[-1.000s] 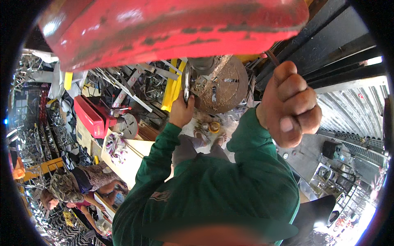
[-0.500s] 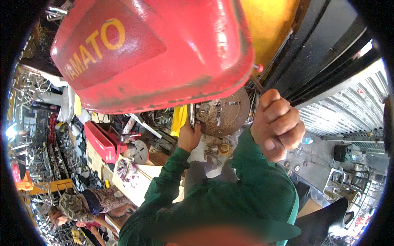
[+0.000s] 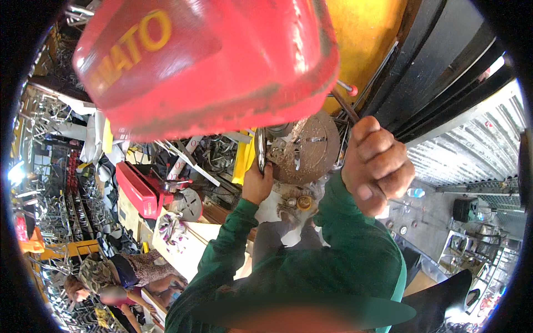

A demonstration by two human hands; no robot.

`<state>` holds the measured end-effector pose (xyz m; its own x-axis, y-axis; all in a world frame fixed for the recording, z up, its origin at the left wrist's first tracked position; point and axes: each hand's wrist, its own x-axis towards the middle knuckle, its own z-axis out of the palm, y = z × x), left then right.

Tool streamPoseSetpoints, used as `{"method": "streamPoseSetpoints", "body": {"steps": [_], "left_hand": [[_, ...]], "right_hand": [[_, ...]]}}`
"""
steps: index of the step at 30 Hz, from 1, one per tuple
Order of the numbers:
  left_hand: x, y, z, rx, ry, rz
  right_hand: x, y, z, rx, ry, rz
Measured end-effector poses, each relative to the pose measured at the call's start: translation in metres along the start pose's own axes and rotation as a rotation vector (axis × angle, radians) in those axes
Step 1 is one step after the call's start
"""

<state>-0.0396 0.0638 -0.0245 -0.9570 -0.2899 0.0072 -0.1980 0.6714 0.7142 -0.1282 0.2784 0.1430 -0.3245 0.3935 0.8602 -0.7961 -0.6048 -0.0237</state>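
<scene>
A large red drill press head (image 3: 222, 72) fills the upper part of the view. My right hand (image 3: 378, 166) is closed in a fist around the end of a brown metal feed lever (image 3: 345, 105) at its right side. Another lever tipped with a red knob (image 3: 352, 89) sticks out nearby. Below the head lies a round, slotted worktable (image 3: 311, 158) strewn with metal shavings. At its left edge my left hand (image 3: 257, 183) grips a narrow, shiny metal piece (image 3: 261, 145), standing out beyond the fingers. The drill bit is hidden.
A second red drill press (image 3: 139, 191) stands to the left, near a pale bench (image 3: 189, 250). Two people (image 3: 105, 277) are at the lower left. A small round container (image 3: 303, 202) sits below the worktable. Dark metal beams (image 3: 438, 72) rise at right.
The red head sits higher in view, uncovering more of the worktable and the knobbed lever. My right hand stays on its lever, slightly farther right; my left hand keeps its grip.
</scene>
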Motion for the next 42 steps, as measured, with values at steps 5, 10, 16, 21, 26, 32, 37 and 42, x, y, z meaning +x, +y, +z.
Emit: {"method": "streamPoseSetpoints", "body": {"steps": [5, 10, 16, 21, 26, 32, 37, 42], "left_hand": [[0.0, -0.006, 0.005, 0.036, 0.059, 0.02], [-0.001, -0.007, 0.005, 0.017, 0.067, 0.059], [0.003, -0.006, 0.005, -0.011, -0.006, -0.097], [0.0, -0.011, 0.01, 0.006, 0.07, 0.01], [0.003, -0.012, 0.008, -0.028, -0.034, -0.142], [0.006, -0.008, 0.004, -0.079, -0.037, -0.095], [0.001, -0.006, 0.006, -0.068, -0.007, -0.114], [0.003, -0.012, 0.007, -0.061, -0.022, -0.085]], "right_hand": [[-0.005, -0.002, 0.003, -0.041, 0.005, 0.047], [-0.009, 0.0, 0.005, -0.041, 0.063, 0.029], [-0.005, 0.003, 0.001, -0.031, 0.007, 0.016], [-0.006, 0.004, -0.003, 0.013, -0.033, -0.015], [0.001, 0.0, -0.01, -0.034, -0.186, 0.042], [0.001, 0.003, -0.007, 0.013, -0.163, -0.017], [-0.002, 0.004, 0.001, 0.005, -0.009, -0.029], [0.001, 0.003, -0.003, 0.043, -0.086, -0.023]]}}
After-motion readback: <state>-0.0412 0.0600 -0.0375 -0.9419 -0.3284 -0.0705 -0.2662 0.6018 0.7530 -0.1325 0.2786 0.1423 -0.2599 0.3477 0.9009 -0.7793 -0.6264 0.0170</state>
